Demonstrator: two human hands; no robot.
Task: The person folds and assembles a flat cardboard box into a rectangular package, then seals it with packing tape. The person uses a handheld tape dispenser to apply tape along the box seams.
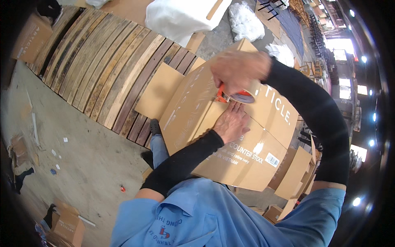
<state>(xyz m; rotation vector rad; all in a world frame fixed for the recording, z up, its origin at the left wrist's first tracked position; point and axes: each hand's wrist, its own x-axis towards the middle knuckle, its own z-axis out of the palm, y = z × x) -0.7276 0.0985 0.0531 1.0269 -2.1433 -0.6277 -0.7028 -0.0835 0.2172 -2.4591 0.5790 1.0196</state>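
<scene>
A large brown cardboard box with white print stands in front of me, its shut lid crossed by a seam. My right hand, blurred by motion, is closed around a tape dispenser with orange parts. The tape roll in it sits just above the box, near the far end of the seam. Flat on the lid lies my left hand, fingers stretched toward the dispenser and close below it. Whether tape runs from the roll to the box, I cannot tell.
Wooden slats form a long low platform at the left, with another carton at its far end. A white-covered block and a white plastic bundle stand beyond. Open cartons lie at the right.
</scene>
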